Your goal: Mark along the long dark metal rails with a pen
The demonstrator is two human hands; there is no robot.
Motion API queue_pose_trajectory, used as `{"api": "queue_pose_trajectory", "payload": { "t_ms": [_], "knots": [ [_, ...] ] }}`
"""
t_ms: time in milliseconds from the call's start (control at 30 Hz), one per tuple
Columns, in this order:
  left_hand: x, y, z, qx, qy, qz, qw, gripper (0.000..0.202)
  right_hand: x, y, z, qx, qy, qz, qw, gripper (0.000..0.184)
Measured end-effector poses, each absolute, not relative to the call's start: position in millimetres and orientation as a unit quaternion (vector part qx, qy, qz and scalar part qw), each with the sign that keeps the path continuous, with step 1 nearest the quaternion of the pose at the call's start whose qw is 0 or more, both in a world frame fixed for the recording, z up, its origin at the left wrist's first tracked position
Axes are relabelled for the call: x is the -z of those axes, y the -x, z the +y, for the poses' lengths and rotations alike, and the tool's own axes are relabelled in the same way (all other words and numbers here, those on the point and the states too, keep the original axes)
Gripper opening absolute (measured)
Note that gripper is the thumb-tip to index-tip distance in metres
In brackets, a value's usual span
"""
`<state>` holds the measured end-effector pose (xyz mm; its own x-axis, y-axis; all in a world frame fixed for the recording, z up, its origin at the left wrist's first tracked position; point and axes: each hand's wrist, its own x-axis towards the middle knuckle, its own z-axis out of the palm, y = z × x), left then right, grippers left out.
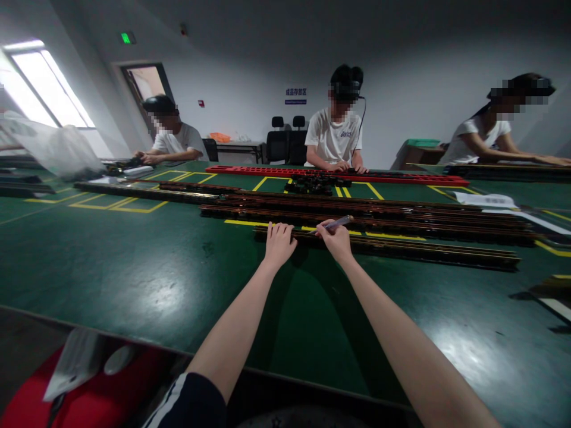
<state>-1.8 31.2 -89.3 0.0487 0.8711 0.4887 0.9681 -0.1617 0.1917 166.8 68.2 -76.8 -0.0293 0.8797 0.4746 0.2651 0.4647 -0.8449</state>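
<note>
Both my arms reach out over a green table [147,273]. My left hand [279,242] lies flat, fingers stretched, on the left end of the nearest long dark strip [401,248]. Just to its right, my right hand [336,239] is closed round a pen-like tool [336,223], whose tip points left over the same strip. Behind it lie several more long dark strips [357,209] side by side, running left to right.
A long red rail [339,175] lies across the table in front of a seated person. Two more people sit at the far left and far right. Yellow tape outlines [129,208] mark the table. A red object [89,392] sits below the near edge.
</note>
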Motion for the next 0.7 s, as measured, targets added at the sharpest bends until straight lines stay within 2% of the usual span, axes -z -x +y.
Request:
{"api": "queue_pose_trajectory", "payload": {
  "t_ms": [700],
  "knots": [
    [89.3, 0.8, 30.6, 0.249, 0.728, -0.628, 0.114, 0.036, 73.2, -168.2, 65.6, -0.279, 0.444, -0.643, 0.558, 0.02]
  ]
}}
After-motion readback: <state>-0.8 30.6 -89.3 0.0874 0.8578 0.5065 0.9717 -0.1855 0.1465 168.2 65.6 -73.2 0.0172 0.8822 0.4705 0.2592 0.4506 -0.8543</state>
